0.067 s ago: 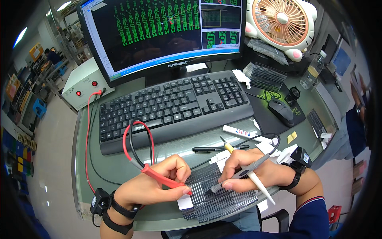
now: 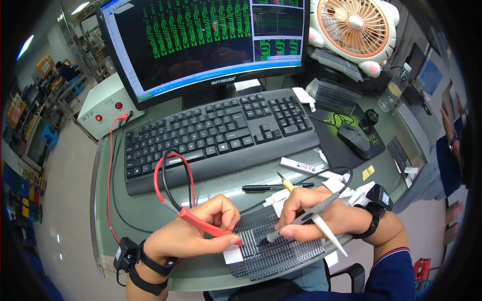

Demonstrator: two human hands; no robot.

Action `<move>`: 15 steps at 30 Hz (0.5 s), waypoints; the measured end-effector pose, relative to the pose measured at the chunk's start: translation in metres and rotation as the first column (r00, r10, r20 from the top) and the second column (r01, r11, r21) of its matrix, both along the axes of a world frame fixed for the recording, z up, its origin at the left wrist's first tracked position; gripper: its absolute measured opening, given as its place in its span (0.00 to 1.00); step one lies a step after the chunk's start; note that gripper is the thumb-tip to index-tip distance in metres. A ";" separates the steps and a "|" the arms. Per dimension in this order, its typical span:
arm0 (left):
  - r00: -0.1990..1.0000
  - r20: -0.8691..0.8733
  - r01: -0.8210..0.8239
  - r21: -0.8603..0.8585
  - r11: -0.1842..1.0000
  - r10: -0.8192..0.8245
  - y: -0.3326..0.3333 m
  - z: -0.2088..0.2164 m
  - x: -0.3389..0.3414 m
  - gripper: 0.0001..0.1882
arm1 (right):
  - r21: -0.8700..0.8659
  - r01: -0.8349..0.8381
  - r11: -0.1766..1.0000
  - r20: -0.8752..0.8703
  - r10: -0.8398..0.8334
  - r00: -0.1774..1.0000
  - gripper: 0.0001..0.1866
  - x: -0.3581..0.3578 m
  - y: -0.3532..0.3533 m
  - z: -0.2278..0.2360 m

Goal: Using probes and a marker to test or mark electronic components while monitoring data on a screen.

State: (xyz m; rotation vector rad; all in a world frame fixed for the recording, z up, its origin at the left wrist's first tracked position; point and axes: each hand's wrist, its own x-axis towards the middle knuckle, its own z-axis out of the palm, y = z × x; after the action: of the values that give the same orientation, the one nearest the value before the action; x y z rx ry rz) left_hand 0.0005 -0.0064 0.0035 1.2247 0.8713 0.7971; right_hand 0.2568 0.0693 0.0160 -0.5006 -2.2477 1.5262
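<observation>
My left hand [image 2: 193,238] is closed around a red test probe [image 2: 203,221], whose tip rests at the left part of a dark circuit-board panel [image 2: 286,261] with fine rows of parts. My right hand [image 2: 331,218] grips a grey test probe [image 2: 329,201]; its dark tip meets the panel to the right of the red tip. Tucked in the same hand is a slim cream-handled tool with a pointed dark end [image 2: 329,236]. A white paper piece [image 2: 233,255] lies at the panel's left edge. My right fingers hide part of the panel.
Beyond my hands lie a black pen [image 2: 266,188], a white marker [image 2: 301,165] and a keyboard [image 2: 216,135]. A monitor [image 2: 201,40] shows green traces. At left stands a white box [image 2: 108,103] with cables; a mouse [image 2: 354,140] and bottle [image 2: 395,90] are at right.
</observation>
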 end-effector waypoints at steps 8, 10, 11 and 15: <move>1.000 0.008 -0.011 0.008 1.000 0.010 0.000 -0.001 0.000 0.16 | -0.088 0.050 0.995 -0.102 -0.059 0.993 0.10 0.001 -0.003 -0.010; 1.000 0.012 -0.009 -0.003 1.000 0.009 0.000 -0.001 0.000 0.16 | -0.068 0.048 0.997 -0.089 -0.053 0.995 0.10 0.001 -0.003 -0.007; 1.000 0.015 -0.012 -0.015 1.000 0.012 0.000 -0.001 0.000 0.16 | -0.048 0.039 0.998 -0.077 -0.043 0.996 0.10 0.001 -0.003 -0.007; 1.000 0.010 -0.008 0.004 1.000 0.008 0.000 -0.001 0.000 0.15 | -0.069 0.037 0.997 -0.108 -0.044 0.993 0.10 0.000 -0.003 -0.010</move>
State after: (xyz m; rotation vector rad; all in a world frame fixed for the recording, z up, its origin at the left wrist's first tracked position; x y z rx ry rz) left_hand 0.0006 -0.0062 0.0026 1.2205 0.8677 0.8105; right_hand 0.2573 0.0668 0.0058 -0.4672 -2.0981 1.5733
